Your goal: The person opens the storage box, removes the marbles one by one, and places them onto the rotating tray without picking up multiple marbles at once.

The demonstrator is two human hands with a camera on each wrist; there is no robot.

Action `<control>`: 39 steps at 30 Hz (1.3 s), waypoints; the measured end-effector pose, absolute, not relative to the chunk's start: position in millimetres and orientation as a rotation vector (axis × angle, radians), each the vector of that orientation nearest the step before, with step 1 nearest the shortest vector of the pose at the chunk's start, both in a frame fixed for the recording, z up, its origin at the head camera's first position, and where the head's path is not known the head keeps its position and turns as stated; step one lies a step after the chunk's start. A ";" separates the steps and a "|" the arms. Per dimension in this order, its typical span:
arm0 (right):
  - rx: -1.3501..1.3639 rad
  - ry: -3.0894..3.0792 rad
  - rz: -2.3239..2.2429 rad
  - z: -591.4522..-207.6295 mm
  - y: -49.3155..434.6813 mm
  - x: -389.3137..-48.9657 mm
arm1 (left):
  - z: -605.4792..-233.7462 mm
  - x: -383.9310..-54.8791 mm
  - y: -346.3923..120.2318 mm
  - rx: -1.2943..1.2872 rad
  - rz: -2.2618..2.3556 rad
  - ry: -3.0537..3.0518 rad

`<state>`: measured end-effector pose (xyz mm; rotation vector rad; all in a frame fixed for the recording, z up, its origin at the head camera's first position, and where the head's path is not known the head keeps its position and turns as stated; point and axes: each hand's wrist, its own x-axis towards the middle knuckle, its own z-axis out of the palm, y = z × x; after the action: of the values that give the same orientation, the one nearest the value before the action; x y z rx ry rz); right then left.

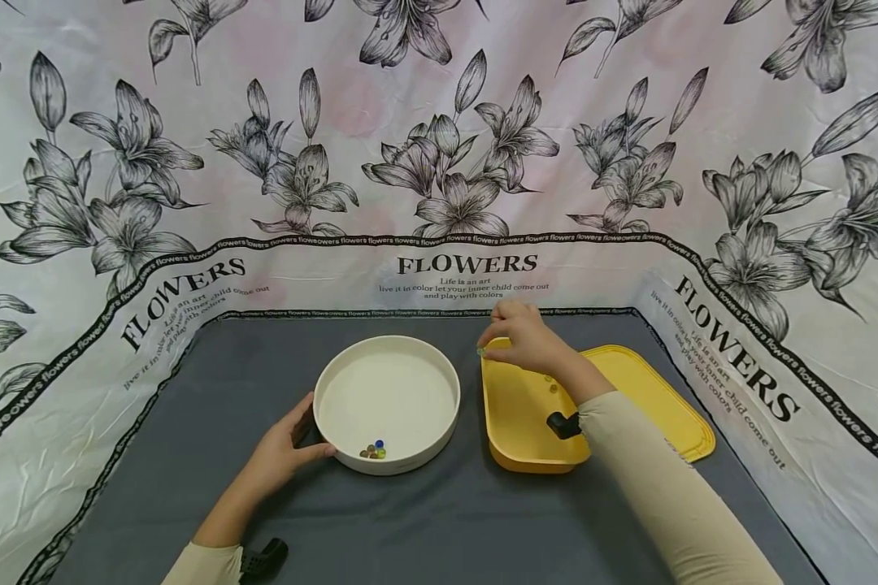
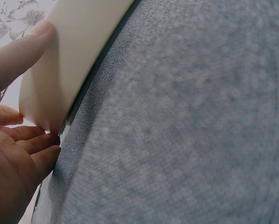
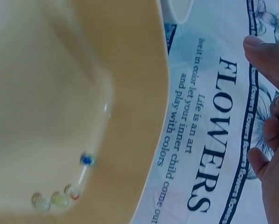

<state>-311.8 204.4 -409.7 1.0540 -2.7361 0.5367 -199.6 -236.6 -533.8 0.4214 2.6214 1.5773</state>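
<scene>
My left hand (image 1: 281,451) rests against the left side of a round white tray (image 1: 388,390), its thumb and fingers spread along the outer wall. In the left wrist view, the thumb (image 2: 30,46) lies straight on that wall. Several small marbles (image 1: 371,453) sit together inside the tray near its front edge. Over the far left corner of a yellow rectangular container (image 1: 530,451), my right hand (image 1: 530,341) pinches a small greenish marble (image 1: 480,352) at its fingertips. In the right wrist view, several glass marbles (image 3: 60,199) lie on the container floor; the pinched one is hidden there.
A yellow lid (image 1: 651,390) lies on the right, partly behind the container and right forearm. The grey cloth (image 1: 410,520) has a white border printed with flowers and lettering. Black straps (image 1: 263,561) are on both wrists.
</scene>
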 end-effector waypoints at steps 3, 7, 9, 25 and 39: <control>1.084 -2.720 0.532 -409.2 193.6 -313.1 | -532.5 -198.5 -236.9 0.413 1.587 2.616; 1.143 -2.699 0.543 -406.4 179.1 -313.8 | -530.7 -196.0 -238.0 0.397 1.575 2.616; 1.163 -2.681 0.536 -404.4 172.0 -315.1 | -529.9 -196.0 -238.9 0.395 1.568 2.628; 1.238 -2.637 0.547 -401.2 128.5 -327.7 | -523.3 -204.9 -237.4 0.429 1.581 2.658; 1.293 -2.707 0.455 -412.5 88.7 -321.7 | -532.6 -197.3 -237.4 0.365 1.576 2.633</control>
<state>-321.7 88.7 -412.5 1.2931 -2.7071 0.4546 -197.3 -237.4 -532.6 0.3655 2.6332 1.5763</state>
